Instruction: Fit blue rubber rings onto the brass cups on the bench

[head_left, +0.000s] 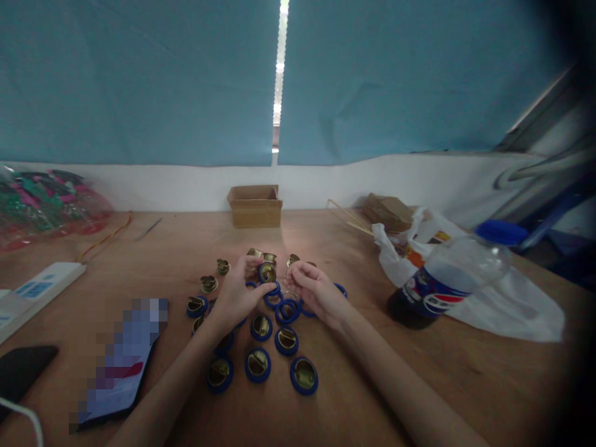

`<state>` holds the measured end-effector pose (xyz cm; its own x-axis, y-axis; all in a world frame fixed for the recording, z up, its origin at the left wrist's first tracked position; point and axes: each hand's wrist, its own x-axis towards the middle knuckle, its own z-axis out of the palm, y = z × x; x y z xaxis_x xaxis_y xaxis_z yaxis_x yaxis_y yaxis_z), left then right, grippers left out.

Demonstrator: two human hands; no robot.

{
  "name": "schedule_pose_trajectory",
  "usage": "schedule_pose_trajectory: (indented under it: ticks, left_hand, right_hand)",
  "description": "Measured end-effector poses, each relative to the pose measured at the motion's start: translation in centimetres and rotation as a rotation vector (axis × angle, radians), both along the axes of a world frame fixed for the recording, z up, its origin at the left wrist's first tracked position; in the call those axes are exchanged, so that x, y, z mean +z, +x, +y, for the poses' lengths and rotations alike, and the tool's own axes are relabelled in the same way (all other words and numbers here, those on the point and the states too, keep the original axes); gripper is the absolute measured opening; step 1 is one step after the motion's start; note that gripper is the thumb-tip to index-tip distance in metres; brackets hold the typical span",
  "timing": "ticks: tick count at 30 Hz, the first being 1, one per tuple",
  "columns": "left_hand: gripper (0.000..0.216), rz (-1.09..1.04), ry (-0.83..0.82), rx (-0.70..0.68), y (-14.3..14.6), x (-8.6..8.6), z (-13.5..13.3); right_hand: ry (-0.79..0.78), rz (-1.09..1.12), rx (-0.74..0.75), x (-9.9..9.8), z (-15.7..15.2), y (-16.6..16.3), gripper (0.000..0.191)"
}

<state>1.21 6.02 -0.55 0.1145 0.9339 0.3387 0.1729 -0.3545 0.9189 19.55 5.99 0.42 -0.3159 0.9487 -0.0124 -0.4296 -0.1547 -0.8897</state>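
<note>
My left hand (239, 295) is closed, thumb and fingers around a gold disc with a blue rim (267, 272), its gold side facing me. My right hand (316, 288) pinches with thumb and fingertips close beside it; what it holds, if anything, is too small to make out. Below and between the hands lie several loose blue rings (287, 311). Nearer to me are several blue-rimmed gold discs (257, 364) with a bar or clip across them. Gold metal clip pieces (209, 284) without blue rims stand left of and behind my left hand.
A small open cardboard box (256, 214) stands at the back. On the right, a cola bottle (437, 292) leans over a white plastic bag (521, 310), with a brown package (386, 212) behind. A phone (121, 366), white power strip (41, 292) and bagged colourful items (46, 202) lie left.
</note>
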Motion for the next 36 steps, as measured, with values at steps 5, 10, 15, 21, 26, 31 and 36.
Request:
schedule_pose_trajectory:
  ticks: [5,10,15,21,26,31,36]
  left_hand:
    - [0.050,0.042,0.038,-0.006,0.2,0.3,-0.4]
    - [0.052,0.156,0.105,-0.008,0.5,1.0,-0.9]
    - [0.048,0.209,0.144,-0.039,0.6,1.3,-1.3]
    - [0.047,0.217,0.164,-0.050,0.6,1.4,-1.4]
    - [0.047,0.232,0.169,-0.054,0.7,1.6,-1.5]
    - [0.048,0.248,0.197,-0.048,0.6,1.8,-1.5]
    - [0.047,0.263,0.213,-0.028,0.6,1.7,-1.5]
  right_hand:
    - [-0.082,0.073,0.030,-0.2,0.0,-0.3,0.021]
    - [-0.064,0.096,0.026,-0.5,-0.1,-0.6,0.020]
    - [-0.042,0.085,0.046,-0.5,-0.3,-0.8,0.019]
    - [-0.012,0.036,0.034,-0.5,-0.4,-1.0,0.017]
    - [0.008,-0.002,0.035,-0.5,-0.4,-0.9,0.018]
    - [0.043,-0.072,0.010,-0.1,-0.6,-1.1,0.019]
    - [0.086,-0.143,0.002,0.0,-0.6,-1.1,0.021]
